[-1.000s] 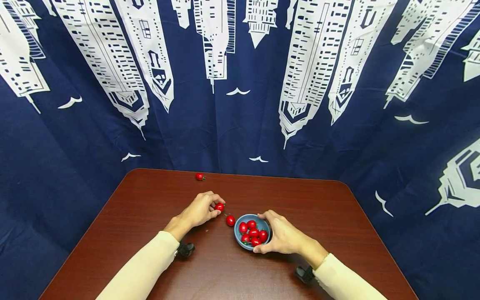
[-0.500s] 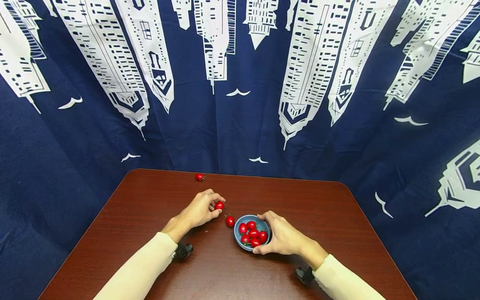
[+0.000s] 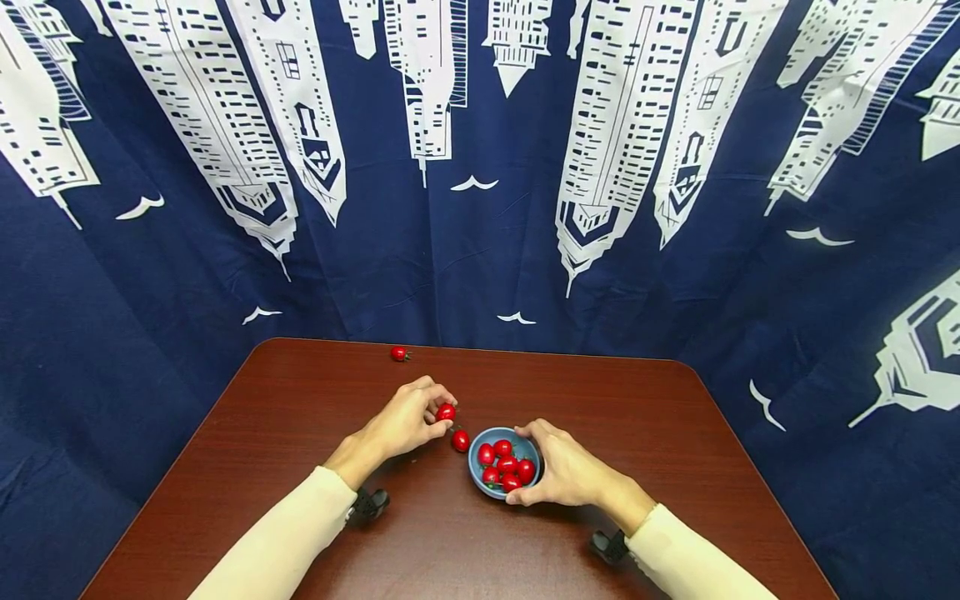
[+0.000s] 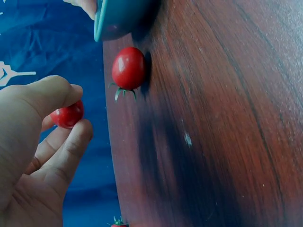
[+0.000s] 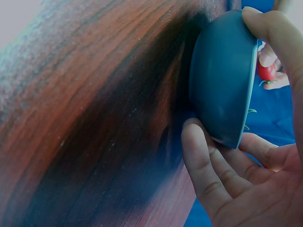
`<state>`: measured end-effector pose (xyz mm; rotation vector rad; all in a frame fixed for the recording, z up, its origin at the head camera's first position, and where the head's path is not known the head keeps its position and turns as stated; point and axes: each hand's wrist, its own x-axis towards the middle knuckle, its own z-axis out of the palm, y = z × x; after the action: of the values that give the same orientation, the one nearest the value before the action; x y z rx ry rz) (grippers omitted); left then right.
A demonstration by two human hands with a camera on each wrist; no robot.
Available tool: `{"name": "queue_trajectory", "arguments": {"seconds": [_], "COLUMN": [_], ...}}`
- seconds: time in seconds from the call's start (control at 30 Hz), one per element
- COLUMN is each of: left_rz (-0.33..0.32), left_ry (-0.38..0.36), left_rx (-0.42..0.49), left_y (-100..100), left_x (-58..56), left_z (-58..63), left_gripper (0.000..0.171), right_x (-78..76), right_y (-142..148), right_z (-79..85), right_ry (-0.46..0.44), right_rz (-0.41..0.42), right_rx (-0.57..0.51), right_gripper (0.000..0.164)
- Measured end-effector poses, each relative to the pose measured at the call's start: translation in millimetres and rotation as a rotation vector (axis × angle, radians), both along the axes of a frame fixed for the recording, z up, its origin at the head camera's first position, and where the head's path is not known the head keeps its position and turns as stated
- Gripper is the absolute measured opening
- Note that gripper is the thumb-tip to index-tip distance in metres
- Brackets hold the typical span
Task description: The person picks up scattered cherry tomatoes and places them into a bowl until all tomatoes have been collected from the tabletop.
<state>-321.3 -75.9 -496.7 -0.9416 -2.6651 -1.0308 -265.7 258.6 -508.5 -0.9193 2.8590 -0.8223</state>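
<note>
Between the thumb and fingertips of my left hand (image 3: pixel 405 419) is a red cherry tomato (image 3: pixel 446 412), pinched above the table in the left wrist view. Just below it, a second cherry tomato (image 4: pixel 129 68) with a green stem lies on the wood, beside the bowl. My right hand (image 3: pixel 573 471) grips the small blue bowl (image 5: pixel 220 80) from its right side, thumb at the near rim and fingers round the far side. Several cherry tomatoes (image 3: pixel 507 466) lie inside the bowl.
Another cherry tomato (image 3: pixel 400 354) lies near the back edge of the brown wooden table (image 3: pixel 637 408). A dark blue cloth (image 3: pixel 360 275) printed with white buildings hangs behind the table. Each wrist wears a black camera on a strap.
My left hand has shifted slightly to the right with the pinched cherry tomato, bringing it closer to the loose one beside the bowl. My right hand and the bowl stay in place.
</note>
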Motion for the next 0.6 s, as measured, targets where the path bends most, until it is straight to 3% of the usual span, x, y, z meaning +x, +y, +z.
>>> {"name": "queue_trajectory", "arguments": {"seconds": [0.6], "left_rz": [-0.048], "left_ry": [0.033], "left_rx": [0.021], "left_y": [12.4], "left_x": [17.5], "left_z": [14.1], "left_gripper": [0.03], "right_x": [-1.8], "right_y": [0.4], "right_z": [-1.6], "right_ry": [-0.009], "right_rz": [0.011], "right_rx": [-0.004], "right_gripper": [0.095]}}
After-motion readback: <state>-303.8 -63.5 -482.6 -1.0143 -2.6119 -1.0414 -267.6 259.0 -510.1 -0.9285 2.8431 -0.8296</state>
